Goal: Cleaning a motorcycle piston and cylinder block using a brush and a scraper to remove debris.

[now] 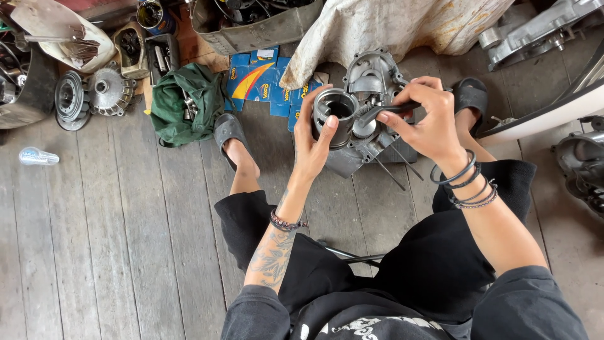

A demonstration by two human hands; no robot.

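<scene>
Frame centre: left hand [313, 141] fingers clamped on a metal cylinder [335, 116]. Right hand [426, 123] fingers pinch a dark tool [385, 110] above the engine case [371, 79].

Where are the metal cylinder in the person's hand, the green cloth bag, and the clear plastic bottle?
metal cylinder [335, 114]: head view, on its outer wall below the open top.
green cloth bag [182, 101]: head view, on the middle of the crumpled fabric.
clear plastic bottle [38, 156]: head view, on its body, lying on the floorboards.

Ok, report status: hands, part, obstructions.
Left hand grips metal cylinder. Right hand holds dark tool at its rim. Engine case directly beneath.
</scene>
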